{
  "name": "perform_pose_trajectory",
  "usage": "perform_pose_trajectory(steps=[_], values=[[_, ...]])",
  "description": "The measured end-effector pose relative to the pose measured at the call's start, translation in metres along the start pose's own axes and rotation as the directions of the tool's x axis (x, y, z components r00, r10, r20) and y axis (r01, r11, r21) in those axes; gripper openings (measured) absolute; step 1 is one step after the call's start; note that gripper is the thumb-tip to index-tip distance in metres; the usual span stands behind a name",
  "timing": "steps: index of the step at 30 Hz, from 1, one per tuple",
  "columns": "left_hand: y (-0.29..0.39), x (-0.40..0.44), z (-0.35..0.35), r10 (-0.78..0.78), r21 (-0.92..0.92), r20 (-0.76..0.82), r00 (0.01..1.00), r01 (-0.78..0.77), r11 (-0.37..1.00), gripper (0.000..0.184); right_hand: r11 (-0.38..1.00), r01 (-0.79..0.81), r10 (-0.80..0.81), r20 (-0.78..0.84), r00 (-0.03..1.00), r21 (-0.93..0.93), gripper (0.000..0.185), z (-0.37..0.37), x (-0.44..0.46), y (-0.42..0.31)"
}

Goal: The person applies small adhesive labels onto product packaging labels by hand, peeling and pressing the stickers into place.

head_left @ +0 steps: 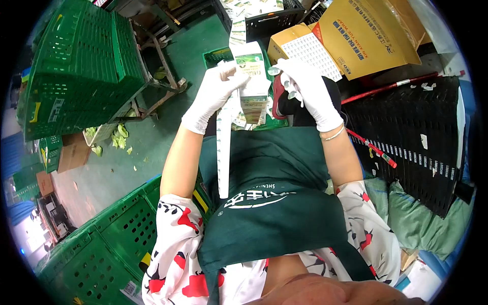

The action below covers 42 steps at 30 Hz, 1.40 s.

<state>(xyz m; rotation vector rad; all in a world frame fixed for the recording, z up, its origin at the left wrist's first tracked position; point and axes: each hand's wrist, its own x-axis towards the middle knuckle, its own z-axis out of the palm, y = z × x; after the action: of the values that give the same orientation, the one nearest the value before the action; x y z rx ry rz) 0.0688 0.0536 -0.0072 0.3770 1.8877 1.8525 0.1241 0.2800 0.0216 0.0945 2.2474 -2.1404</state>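
My left hand [217,87], in a white glove, pinches a long white strip [223,152] that hangs down over the dark green apron. Its fingertips are beside a stack of printed green and white packs [251,76], whose front face tilts toward me. On the right, my gloved right hand [305,91] has bent fingers, with several small greenish labels [291,94] at the fingertips. A gap separates it from the packs. Whether my left fingers also touch the packs cannot be made out.
Green crates [76,71] are stacked on a metal rack at left, with another green crate [122,223] below. Cardboard boxes [363,38] and a sheet of labels [312,55] lie upper right, above black crates [406,137]. Leaves lie on the green floor [152,147].
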Motion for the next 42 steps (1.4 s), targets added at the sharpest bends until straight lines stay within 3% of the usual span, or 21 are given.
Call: perform_pose_trajectory(steps=[3, 6, 8, 10, 11, 14, 15, 16, 18, 22, 26, 27, 30, 31, 34, 35, 36, 37, 38, 40, 42], values=[[0.001, -0.001, 0.01, 0.032, 0.006, 0.022, 0.999, -0.032, 0.999, 0.035, 0.994, 0.06, -0.053, -0.075, 0.996, 0.096, 0.023, 0.018, 0.005, 0.007], [0.0, -0.003, 0.011, 0.009, -0.017, 0.044, 0.999, -0.008, 1.0, 0.036, 0.998, 0.035, -0.038, -0.049, 0.998, -0.057, 0.025, 0.025, 0.011, 0.008], [0.002, -0.005, 0.009, -0.026, -0.021, 0.057, 0.998, 0.027, 0.999, 0.037, 0.915, 0.152, -0.196, -0.084, 0.977, -0.374, 0.027, 0.027, 0.015, 0.013], [0.005, -0.007, 0.004, -0.076, -0.014, 0.067, 0.995, 0.077, 0.997, 0.04, 0.69, 0.278, -0.423, -0.061, 0.904, -0.669, 0.026, 0.025, 0.019, 0.027], [0.004, -0.009, 0.003, -0.049, -0.023, 0.079, 0.996, 0.051, 0.998, 0.038, 0.899, 0.067, -0.142, -0.143, 0.98, -0.433, 0.02, 0.027, 0.017, 0.014], [0.004, -0.011, 0.0, -0.079, -0.153, 0.088, 0.993, 0.092, 0.984, 0.034, 0.998, 0.013, 0.002, 0.236, 0.972, -0.065, 0.021, 0.012, 0.01, 0.01], [0.004, -0.008, -0.009, -0.175, 0.001, 0.059, 0.983, 0.175, 0.985, 0.031, 0.988, 0.131, -0.101, 0.307, 0.946, -0.079, 0.021, 0.018, 0.005, 0.011], [0.002, -0.005, -0.009, -0.155, -0.089, 0.035, 0.987, 0.157, 0.984, 0.031, 0.961, 0.075, 0.043, 0.41, 0.911, -0.267, 0.02, 0.011, -0.001, 0.005], [-0.001, -0.002, -0.005, -0.119, -0.265, -0.021, 0.993, 0.109, 0.958, 0.029, 0.952, -0.163, 0.251, 0.35, 0.902, -0.261, 0.022, 0.014, -0.012, -0.015], [0.0, -0.004, 0.003, -0.046, -0.136, 0.024, 0.999, 0.048, 0.99, 0.032, 0.998, -0.038, 0.038, -0.012, 0.999, 0.056, 0.022, 0.008, 0.004, 0.011], [-0.011, 0.0, 0.009, -0.002, -0.001, 0.042, 0.999, 0.002, 1.0, 0.029, 0.978, 0.167, -0.174, -0.045, 0.984, -0.128, 0.024, 0.024, 0.01, 0.017], [-0.011, 0.0, 0.01, -0.003, 0.039, 0.036, 0.999, 0.001, 0.999, 0.028, 0.928, 0.189, -0.226, -0.079, 0.971, -0.322, 0.026, 0.029, 0.009, 0.014], [-0.007, -0.002, 0.01, 0.022, 0.024, 0.023, 1.0, -0.022, 0.999, 0.027, 0.727, 0.162, -0.359, -0.168, 0.918, -0.667, 0.028, 0.035, 0.012, 0.017], [-0.003, -0.005, 0.009, 0.015, -0.001, 0.019, 1.0, -0.015, 1.0, 0.028, 0.717, 0.121, -0.401, -0.264, 0.877, -0.687, 0.028, 0.036, 0.015, 0.024], [-0.001, -0.007, 0.005, -0.041, -0.069, 0.012, 0.999, 0.042, 0.997, 0.028, 0.982, -0.039, 0.049, 0.052, 0.997, -0.187, 0.026, 0.021, 0.012, 0.014], [-0.001, -0.007, 0.002, -0.073, -0.13, -0.002, 0.997, 0.072, 0.989, 0.028, 0.995, -0.011, 0.03, 0.187, 0.982, -0.104, 0.023, 0.019, 0.008, 0.008], [-0.003, -0.006, -0.001, -0.104, -0.191, -0.015, 0.994, 0.099, 0.977, 0.028, 0.99, -0.021, 0.056, 0.26, 0.964, -0.139, 0.023, 0.017, 0.003, 0.003], [-0.008, -0.001, -0.006, -0.09, -0.092, -0.063, 0.994, 0.084, 0.992, 0.027, 0.984, -0.028, 0.085, 0.333, 0.939, -0.173, 0.022, 0.014, -0.001, 0.0], [0.0, -0.002, -0.003, -0.081, -0.194, -0.069, 0.994, 0.066, 0.979, 0.026, 0.977, -0.033, 0.117, 0.404, 0.907, -0.208, 0.022, 0.011, -0.004, -0.001], [-0.005, 0.0, -0.009, -0.117, -0.122, -0.029, 0.993, 0.113, 0.986, 0.029, 0.971, 0.031, 0.038, 0.28, 0.959, -0.236, 0.022, 0.004, 0.0, 0.014], [-0.002, -0.002, -0.001, -0.03, -0.101, 0.009, 1.0, 0.031, 0.994, 0.032, 0.997, 0.035, -0.026, 0.137, 0.99, -0.062, 0.03, 0.0, 0.003, 0.01]])
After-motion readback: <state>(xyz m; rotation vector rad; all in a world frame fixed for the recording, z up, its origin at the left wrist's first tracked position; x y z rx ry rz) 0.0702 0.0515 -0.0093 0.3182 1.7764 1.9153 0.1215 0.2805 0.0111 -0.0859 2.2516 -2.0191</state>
